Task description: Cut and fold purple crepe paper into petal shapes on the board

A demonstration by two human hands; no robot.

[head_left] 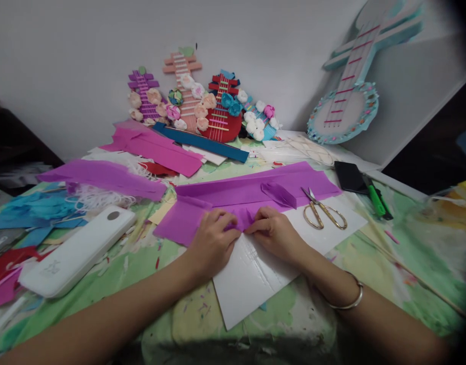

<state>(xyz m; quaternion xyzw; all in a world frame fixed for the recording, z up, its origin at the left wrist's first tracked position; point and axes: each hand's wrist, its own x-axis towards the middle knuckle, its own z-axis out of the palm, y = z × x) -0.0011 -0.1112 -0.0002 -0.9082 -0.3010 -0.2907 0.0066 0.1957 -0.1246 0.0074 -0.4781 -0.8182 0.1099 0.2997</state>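
Observation:
Both hands meet over a white board [256, 274] at the middle of the table. My left hand [215, 238] pinches purple crepe paper [185, 218], its fingertips pressed together at the near edge. Opposite it, my right hand [276, 234] has thumb and forefinger closed on the same small purple piece. The fingertips of both hands almost touch, and part of the paper is hidden under them. A long purple strip [256, 182] lies just behind, with a folded purple piece [278, 194] on top. Gold-handled scissors [324, 213] rest on the board to the right, blades apart.
A white oblong device [79, 253] lies at left beside blue paper [35, 208] and white string [100, 198]. At right are a black phone [350, 177] and a green cutter [376, 199]. Decorated paper instruments [221, 114] lean against the wall; a larger one [343, 111] stands right.

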